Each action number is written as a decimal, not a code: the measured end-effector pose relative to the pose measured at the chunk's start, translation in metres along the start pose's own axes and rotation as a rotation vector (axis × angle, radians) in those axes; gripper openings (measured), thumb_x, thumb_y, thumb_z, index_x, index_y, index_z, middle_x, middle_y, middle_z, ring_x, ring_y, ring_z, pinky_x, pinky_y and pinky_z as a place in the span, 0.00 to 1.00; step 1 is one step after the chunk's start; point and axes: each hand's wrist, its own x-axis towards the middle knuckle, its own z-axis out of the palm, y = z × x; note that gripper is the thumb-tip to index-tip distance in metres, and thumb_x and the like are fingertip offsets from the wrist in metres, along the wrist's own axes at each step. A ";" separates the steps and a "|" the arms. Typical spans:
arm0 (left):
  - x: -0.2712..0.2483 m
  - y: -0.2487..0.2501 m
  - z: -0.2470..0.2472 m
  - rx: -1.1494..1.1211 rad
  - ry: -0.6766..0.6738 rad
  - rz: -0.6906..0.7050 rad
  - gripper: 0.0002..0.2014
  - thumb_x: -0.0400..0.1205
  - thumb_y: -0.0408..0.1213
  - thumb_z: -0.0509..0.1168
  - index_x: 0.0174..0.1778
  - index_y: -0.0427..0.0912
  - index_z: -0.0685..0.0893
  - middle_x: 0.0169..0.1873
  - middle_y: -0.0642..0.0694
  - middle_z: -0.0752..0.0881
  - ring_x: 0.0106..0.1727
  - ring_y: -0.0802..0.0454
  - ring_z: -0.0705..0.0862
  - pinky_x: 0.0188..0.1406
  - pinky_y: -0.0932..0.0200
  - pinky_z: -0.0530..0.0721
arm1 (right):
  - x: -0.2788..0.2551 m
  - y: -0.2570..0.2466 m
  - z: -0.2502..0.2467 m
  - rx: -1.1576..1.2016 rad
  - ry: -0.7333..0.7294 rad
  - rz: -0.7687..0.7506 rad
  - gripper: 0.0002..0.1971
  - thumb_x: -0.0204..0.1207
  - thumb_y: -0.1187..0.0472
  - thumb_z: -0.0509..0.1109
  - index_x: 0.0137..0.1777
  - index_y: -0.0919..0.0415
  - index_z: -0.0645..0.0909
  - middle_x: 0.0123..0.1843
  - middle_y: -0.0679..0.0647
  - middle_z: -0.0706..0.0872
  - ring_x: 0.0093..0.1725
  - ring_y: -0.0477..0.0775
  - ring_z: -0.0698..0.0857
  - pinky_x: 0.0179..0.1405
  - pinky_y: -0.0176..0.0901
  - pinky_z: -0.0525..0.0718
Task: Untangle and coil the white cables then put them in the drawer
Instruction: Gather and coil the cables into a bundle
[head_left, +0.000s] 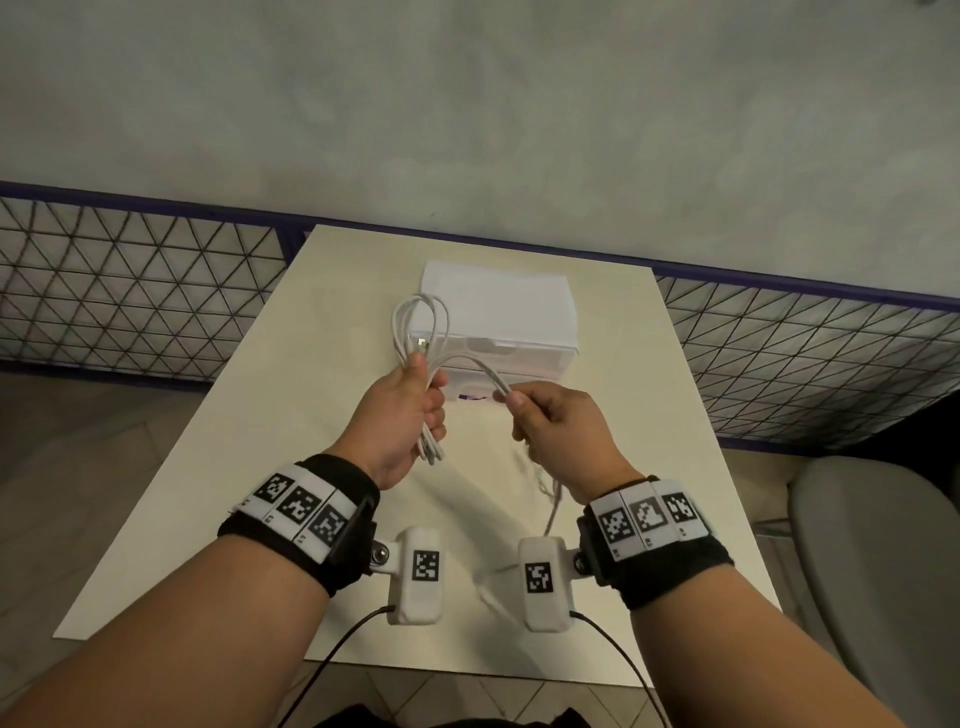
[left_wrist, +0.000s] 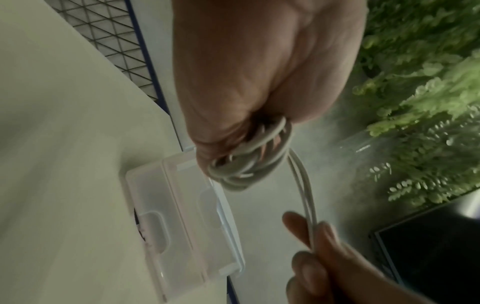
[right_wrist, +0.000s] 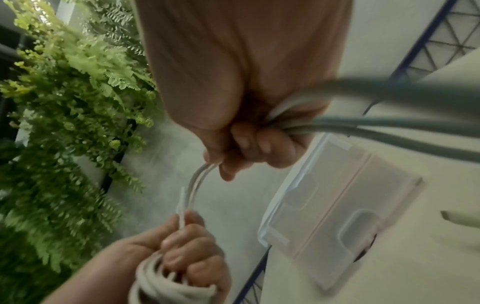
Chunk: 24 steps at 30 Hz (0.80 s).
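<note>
Above the white table my left hand grips a bundle of looped white cables; the loops stick up past my thumb and the lower ends hang below my palm. The same coil shows under my left fingers in the left wrist view. My right hand pinches the cable strands that run across from the coil, and the loose tail hangs blurred under that wrist. The translucent drawer unit stands behind both hands, drawers closed.
A blue-framed wire mesh fence runs behind the table on both sides, with a pale wall above. A grey rounded seat stands at the right. Ferns and a dark screen appear in the wrist views.
</note>
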 end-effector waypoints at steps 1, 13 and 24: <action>0.000 -0.002 0.002 0.027 -0.001 0.006 0.21 0.85 0.54 0.51 0.45 0.39 0.77 0.20 0.53 0.68 0.23 0.56 0.66 0.28 0.59 0.69 | 0.000 -0.003 0.002 0.002 -0.004 -0.009 0.10 0.81 0.57 0.64 0.46 0.54 0.88 0.21 0.41 0.80 0.22 0.40 0.75 0.33 0.43 0.74; -0.004 -0.006 0.000 0.201 -0.105 -0.019 0.20 0.85 0.53 0.53 0.44 0.40 0.79 0.25 0.52 0.72 0.27 0.55 0.69 0.33 0.59 0.70 | 0.000 -0.009 -0.002 -0.309 -0.090 -0.194 0.10 0.80 0.58 0.66 0.52 0.62 0.87 0.27 0.39 0.75 0.34 0.51 0.77 0.34 0.40 0.70; -0.013 -0.037 0.009 0.548 -0.132 -0.027 0.18 0.84 0.56 0.52 0.37 0.48 0.74 0.25 0.53 0.70 0.26 0.55 0.67 0.31 0.56 0.68 | 0.008 -0.050 -0.007 -0.098 -0.010 -0.146 0.18 0.84 0.59 0.57 0.72 0.55 0.76 0.54 0.51 0.76 0.48 0.45 0.77 0.54 0.34 0.73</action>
